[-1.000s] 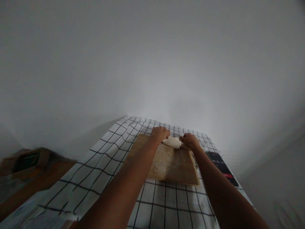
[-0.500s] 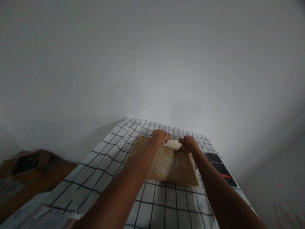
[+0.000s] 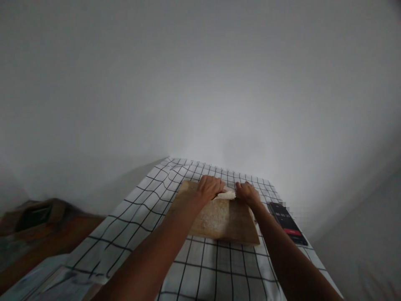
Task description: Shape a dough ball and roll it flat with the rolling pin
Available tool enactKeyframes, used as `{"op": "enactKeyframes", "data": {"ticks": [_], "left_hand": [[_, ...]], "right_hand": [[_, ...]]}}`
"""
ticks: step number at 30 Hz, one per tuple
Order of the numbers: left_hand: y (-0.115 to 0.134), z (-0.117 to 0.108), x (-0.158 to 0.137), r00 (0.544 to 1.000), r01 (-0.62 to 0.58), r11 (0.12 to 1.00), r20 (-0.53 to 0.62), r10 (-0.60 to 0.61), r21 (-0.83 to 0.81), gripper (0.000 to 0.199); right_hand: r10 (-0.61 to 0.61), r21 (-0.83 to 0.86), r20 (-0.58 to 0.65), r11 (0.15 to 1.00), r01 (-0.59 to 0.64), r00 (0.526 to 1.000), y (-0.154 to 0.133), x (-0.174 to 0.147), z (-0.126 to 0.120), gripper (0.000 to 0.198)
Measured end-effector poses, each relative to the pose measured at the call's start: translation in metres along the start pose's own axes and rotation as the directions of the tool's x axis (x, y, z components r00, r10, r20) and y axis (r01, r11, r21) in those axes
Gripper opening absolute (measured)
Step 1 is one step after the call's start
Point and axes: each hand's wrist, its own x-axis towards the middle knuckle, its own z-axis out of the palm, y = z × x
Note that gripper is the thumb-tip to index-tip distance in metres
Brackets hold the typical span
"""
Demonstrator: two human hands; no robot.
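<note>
A pale piece of dough (image 3: 227, 195) lies at the far part of a wooden board (image 3: 219, 232) dusted with white flour. My left hand (image 3: 210, 186) has its fingers curled over the dough's left side. On the other side my right hand (image 3: 247, 192) is closed at the dough's right end. A short stretch of dough shows between the two hands, and its ends are hidden under my fingers.
The board rests on a white tablecloth (image 3: 200, 267) with a black grid. A phone (image 3: 288, 223) showing a running timer lies by the right edge. A cardboard box (image 3: 34, 217) sits at the left, beyond the table, and a plain wall rises behind.
Both hands have moved slightly down and nearer on the dough. Less of the dough shows between them, and it looks flatter. The phone's timer has advanced.
</note>
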Motion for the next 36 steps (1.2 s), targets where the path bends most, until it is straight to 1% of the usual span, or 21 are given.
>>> {"op": "enactKeyframes", "data": {"ticks": [5, 10, 13, 15, 17, 19, 23, 26, 29, 31, 33, 36], "left_hand": [[0.002, 0.014, -0.009, 0.997, 0.023, 0.999, -0.080, -0.020, 0.041, 0.025], [0.004, 0.020, -0.014, 0.995, 0.037, 0.996, -0.097, -0.030, 0.076, 0.027], [0.005, 0.025, -0.019, 0.986, 0.032, 0.993, -0.166, -0.013, 0.112, 0.029], [0.005, 0.028, -0.021, 0.983, 0.039, 0.990, -0.184, -0.013, 0.135, 0.030], [0.005, 0.029, -0.020, 0.986, 0.052, 0.989, -0.166, -0.029, 0.139, 0.029], [0.005, 0.027, -0.016, 0.989, 0.063, 0.991, -0.139, -0.046, 0.114, 0.030], [0.007, 0.011, -0.008, 0.996, 0.068, 0.998, -0.051, -0.068, -0.001, 0.027], [0.011, -0.003, -0.006, 0.998, 0.068, 0.996, 0.001, -0.068, -0.055, 0.028], [0.013, -0.012, -0.007, 0.994, 0.104, 0.992, -0.015, -0.105, -0.065, 0.035], [0.014, -0.014, -0.009, 0.991, 0.124, 0.990, -0.045, -0.128, -0.066, 0.040], [0.014, -0.012, -0.011, 0.991, 0.124, 0.989, -0.050, -0.128, -0.075, 0.037], [0.013, -0.010, -0.013, 0.992, 0.121, 0.989, -0.011, -0.122, -0.090, 0.032]], "right_hand": [[0.022, -0.055, -0.107, 0.998, -0.028, 0.994, -0.007, -0.015, -0.002, 0.040], [-0.057, -0.087, -0.143, 0.995, 0.044, 0.988, -0.010, -0.027, -0.001, 0.039], [-0.066, -0.045, -0.191, 0.997, 0.059, 0.979, -0.009, -0.030, 0.001, 0.043], [-0.053, 0.021, -0.216, 0.998, 0.059, 0.975, -0.009, -0.030, 0.002, 0.051], [-0.048, 0.072, -0.228, 0.995, 0.066, 0.972, -0.008, -0.031, 0.003, 0.060], [-0.075, 0.064, -0.229, 0.994, 0.092, 0.971, -0.007, -0.033, 0.003, 0.061], [-0.174, -0.056, -0.194, 0.985, 0.166, 0.965, -0.005, -0.041, -0.002, 0.048], [-0.209, -0.093, -0.176, 0.976, 0.195, 0.962, -0.005, -0.046, -0.004, 0.044], [-0.203, -0.060, -0.188, 0.979, 0.195, 0.961, -0.004, -0.048, -0.005, 0.046], [-0.197, -0.034, -0.202, 0.980, 0.194, 0.959, -0.005, -0.049, -0.005, 0.048], [-0.199, -0.017, -0.217, 0.980, 0.200, 0.956, -0.005, -0.050, -0.005, 0.049], [-0.194, -0.019, -0.219, 0.981, 0.195, 0.956, -0.006, -0.055, -0.007, 0.050]]}}
